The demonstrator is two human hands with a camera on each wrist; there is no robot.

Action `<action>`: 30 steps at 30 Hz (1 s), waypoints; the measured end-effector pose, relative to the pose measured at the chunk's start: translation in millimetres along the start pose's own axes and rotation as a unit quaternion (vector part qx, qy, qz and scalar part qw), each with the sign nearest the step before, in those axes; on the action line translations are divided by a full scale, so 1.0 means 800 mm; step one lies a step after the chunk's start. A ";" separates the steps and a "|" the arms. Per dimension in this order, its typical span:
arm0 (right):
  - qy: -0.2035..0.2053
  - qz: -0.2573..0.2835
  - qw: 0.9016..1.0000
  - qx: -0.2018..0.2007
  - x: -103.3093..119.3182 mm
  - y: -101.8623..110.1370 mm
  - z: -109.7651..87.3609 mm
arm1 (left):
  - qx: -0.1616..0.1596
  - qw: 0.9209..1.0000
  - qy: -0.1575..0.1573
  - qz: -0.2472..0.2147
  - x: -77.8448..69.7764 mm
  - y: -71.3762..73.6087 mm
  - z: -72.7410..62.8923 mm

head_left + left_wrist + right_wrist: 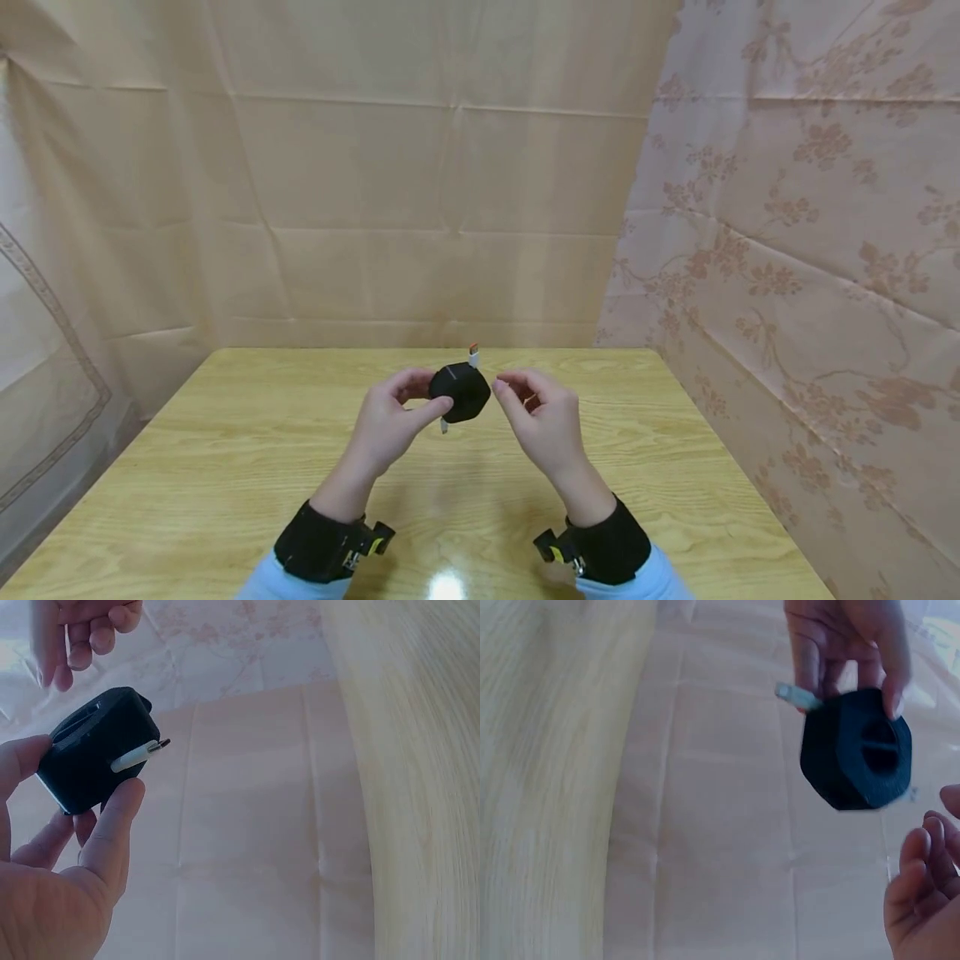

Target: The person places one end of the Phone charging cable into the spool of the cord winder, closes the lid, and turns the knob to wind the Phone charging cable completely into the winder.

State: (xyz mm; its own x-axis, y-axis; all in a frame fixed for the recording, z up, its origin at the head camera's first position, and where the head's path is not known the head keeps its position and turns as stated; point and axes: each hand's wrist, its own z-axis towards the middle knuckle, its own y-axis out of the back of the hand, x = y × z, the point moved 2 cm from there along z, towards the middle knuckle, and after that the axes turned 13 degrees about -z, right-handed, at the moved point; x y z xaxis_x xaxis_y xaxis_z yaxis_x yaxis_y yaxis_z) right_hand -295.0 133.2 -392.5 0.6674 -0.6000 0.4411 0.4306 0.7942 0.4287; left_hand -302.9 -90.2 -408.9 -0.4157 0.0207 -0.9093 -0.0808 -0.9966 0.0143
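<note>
In the head view my left hand (386,421) grips a black six-sided cable winder (465,396) by its edge, the thumb on its near face. A white USB plug (473,357) with an orange inside sticks up from its top edge. From the lower edge a smaller white plug (444,427) pokes out; its metal tip shows in the left wrist view. My right hand (547,425) is just right of the winder, its fingers loosely bent and nothing visible between them. The right wrist view shows a round recess with a bar in the winder (825,750).
Below the hands lies a light wood-grain table (262,433). A beige curtain (337,192) hangs behind it, and a pink floral cloth (787,250) covers the right side. Both wrists wear black bands (318,542) with small cameras.
</note>
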 end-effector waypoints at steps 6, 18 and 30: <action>-0.071 0.050 0.996 0.035 -0.009 0.008 0.007 | 0.025 0.999 0.024 -0.020 0.001 0.008 0.003; -0.232 0.107 0.954 0.158 -0.049 -0.003 0.008 | 0.090 0.986 0.135 -0.031 0.043 0.015 0.014; -0.328 0.074 0.903 0.268 -0.092 -0.030 -0.014 | 0.097 0.972 0.212 0.013 0.085 0.018 0.014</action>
State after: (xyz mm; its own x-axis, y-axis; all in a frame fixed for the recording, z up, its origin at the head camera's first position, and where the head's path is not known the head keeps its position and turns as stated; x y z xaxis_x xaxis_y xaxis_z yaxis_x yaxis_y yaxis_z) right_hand -348.0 159.2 -444.0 0.1148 -0.5581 0.8218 -0.1065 0.8156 0.5688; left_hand -342.5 -102.2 -466.0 -0.0124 -0.0791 -0.9968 -0.2611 -0.9620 0.0796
